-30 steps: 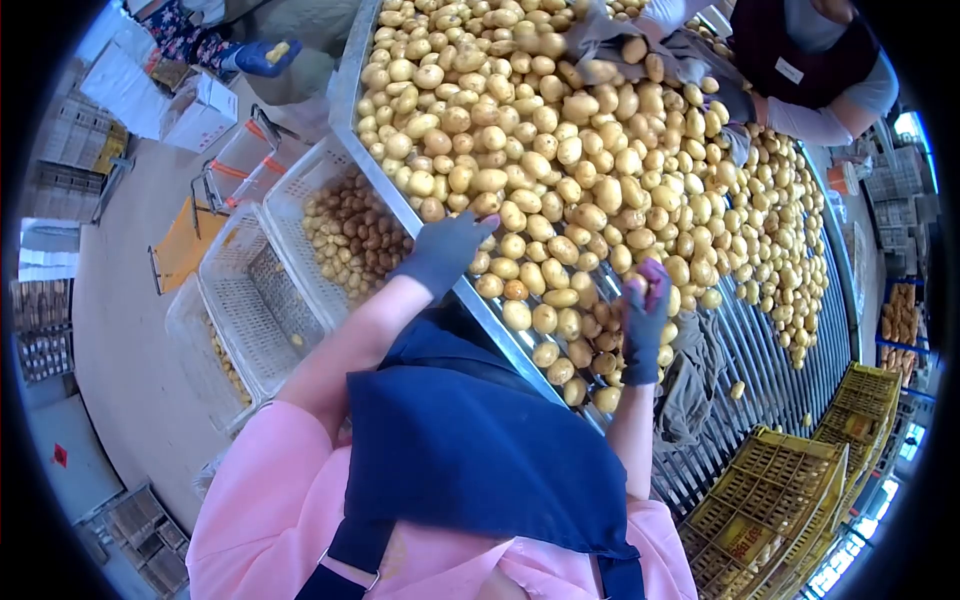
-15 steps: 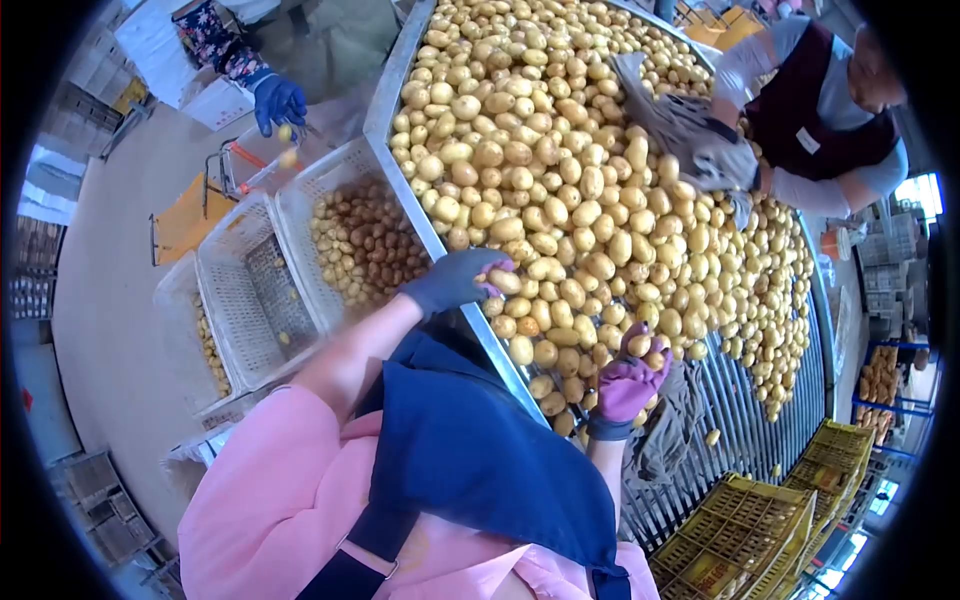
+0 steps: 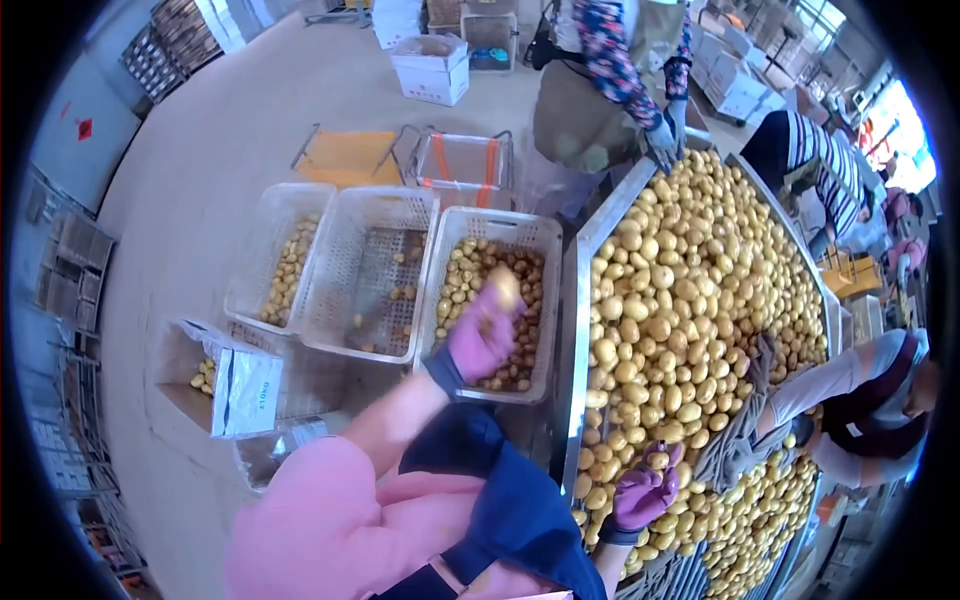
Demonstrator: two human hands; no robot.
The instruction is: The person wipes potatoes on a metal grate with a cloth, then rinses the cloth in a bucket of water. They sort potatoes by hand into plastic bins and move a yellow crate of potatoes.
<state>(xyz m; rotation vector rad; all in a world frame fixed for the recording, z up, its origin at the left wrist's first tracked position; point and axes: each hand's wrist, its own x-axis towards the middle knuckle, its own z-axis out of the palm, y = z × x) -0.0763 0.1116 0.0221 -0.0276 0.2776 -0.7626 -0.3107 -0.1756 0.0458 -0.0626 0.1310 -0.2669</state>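
Over a white crate (image 3: 552, 232) of small potatoes, my left hand (image 3: 482, 338) in a purple and grey glove holds a potato (image 3: 504, 286), blurred by motion. My right hand (image 3: 645, 490), gloved the same way, is palm up over the potato heap (image 3: 670, 320), its fingers curled round a small potato (image 3: 657, 460). The heap lies on a metal-edged sorting table (image 3: 574, 330). Inside the white crate, pale potatoes are on the left and darker brown ones on the right.
Two more white crates (image 3: 428, 200) stand to the left, one sparsely filled. A cardboard box (image 3: 245, 385) is at lower left. Co-workers stand at the table's far end and right side, one with gloved hands (image 3: 664, 140) at its edge, another holding a grey cloth (image 3: 735, 450).
The view has swung left. My left hand has moved from the heap's edge to above the white crate, with a potato in its fingers. My right hand remains over the heap.
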